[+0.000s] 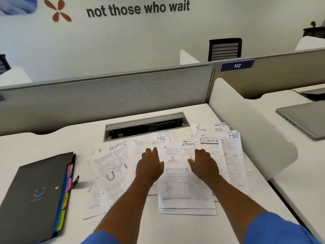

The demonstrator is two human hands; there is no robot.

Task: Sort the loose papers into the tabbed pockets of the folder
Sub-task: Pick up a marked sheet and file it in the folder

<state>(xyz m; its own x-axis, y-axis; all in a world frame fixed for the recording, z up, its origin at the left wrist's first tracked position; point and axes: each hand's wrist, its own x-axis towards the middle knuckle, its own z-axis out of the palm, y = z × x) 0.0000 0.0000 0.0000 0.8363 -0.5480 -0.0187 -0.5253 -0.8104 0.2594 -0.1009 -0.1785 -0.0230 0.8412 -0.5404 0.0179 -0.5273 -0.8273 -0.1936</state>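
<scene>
White sheets, the loose papers point(173, 175), lie fanned and overlapping across the middle of the table point(52, 141), from just right of the folder point(35, 194) to the right-hand divider. Handwritten headings show along their top edges: FINANCE on a sheet point(112, 166) at the left that carries a horseshoe-magnet drawing, HR and ADMIN above the centre, SPORTS between the hands, then FINANCE, HR and ADMIN again at the right.

Both hands rest palm down on the pile. The left hand point(150, 166) lies flat with its fingers straight and pointing away, and the right hand point(204, 164) lies the same way just right of the SPORTS heading. The grip of each is wide and holds nothing, only pressing on paper. Blue sleeves point(277, 229) show at the bottom edge.

The folder is dark and closed (a small blurred logo sits on its cover) and lies at the table's left, apart from both hands. Its coloured tabs point(67, 184) face the papers; the lowest, yellow-green, reads SPORTS and the one above it HR.

Behind the papers a cable slot point(146, 125) is cut into the table, and a grey partition point(105, 92) stands beyond it. A closed laptop point(306, 118) rests on the neighbouring table at the right.
</scene>
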